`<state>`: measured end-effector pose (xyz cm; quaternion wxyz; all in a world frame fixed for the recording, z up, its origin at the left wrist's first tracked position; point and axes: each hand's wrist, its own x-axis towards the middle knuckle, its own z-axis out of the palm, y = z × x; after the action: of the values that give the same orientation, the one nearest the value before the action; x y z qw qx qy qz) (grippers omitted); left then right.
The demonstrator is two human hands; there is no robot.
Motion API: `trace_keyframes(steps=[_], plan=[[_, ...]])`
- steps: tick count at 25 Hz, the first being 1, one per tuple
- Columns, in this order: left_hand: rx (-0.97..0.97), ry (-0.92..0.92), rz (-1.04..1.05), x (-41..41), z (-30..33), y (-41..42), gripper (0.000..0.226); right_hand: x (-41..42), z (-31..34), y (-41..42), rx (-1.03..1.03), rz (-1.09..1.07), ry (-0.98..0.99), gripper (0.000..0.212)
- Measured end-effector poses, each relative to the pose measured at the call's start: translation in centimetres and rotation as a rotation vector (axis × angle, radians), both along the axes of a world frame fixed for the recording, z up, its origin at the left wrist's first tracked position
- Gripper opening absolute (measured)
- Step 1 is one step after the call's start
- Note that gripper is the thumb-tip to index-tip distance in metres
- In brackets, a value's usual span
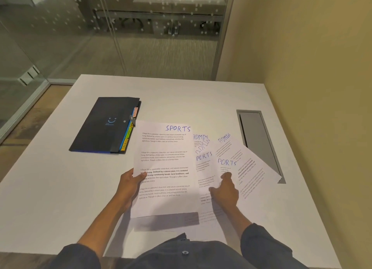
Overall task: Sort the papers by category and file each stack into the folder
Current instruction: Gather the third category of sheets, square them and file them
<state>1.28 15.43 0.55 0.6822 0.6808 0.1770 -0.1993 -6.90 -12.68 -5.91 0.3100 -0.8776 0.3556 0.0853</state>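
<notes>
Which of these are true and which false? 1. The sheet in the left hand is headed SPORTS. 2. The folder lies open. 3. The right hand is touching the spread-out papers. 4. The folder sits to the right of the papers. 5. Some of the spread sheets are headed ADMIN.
1. True: the left hand grips the SPORTS sheet by its left edge.
2. False: the dark folder lies closed, with coloured tabs showing along its right edge.
3. True: the right hand rests its fingers on the fanned papers.
4. False: the folder lies to their left, farther back on the white table.
5. True: ADMIN headings show on several, beside SPORTS ones.
</notes>
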Motion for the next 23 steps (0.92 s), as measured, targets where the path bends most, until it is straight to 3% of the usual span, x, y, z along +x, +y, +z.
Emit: trace_keyframes(steps=[3, 7, 11, 15, 19, 23], plan=[[0.02, 0.005, 0.031, 0.5, -0.3, -0.1, 0.024, -0.1, 1.1, -0.5, 0.19, -0.063, -0.18, 0.053], [0.051, -0.002, 0.081, 1.4, -0.4, 0.5, 0.028, 0.3, 2.7, -2.4, 0.305, -0.116, -0.393, 0.025], [0.079, -0.032, 0.102, 1.9, 0.0, 0.8, 0.031, 1.0, 6.6, -5.5, 0.503, -0.215, -0.574, 0.014], [0.098, -0.064, 0.108, 2.4, 0.5, 0.8, 0.032, 2.2, 8.4, -8.1, 0.677, -0.323, -0.622, 0.018], [0.086, -0.064, 0.088, 2.7, 0.9, 0.7, 0.032, 3.0, 8.6, -8.9, 0.765, -0.371, -0.63, 0.04], [0.059, -0.059, -0.004, 2.3, 1.5, -0.6, 0.02, 3.8, 9.1, -7.1, 0.811, -0.349, -0.599, 0.026]])
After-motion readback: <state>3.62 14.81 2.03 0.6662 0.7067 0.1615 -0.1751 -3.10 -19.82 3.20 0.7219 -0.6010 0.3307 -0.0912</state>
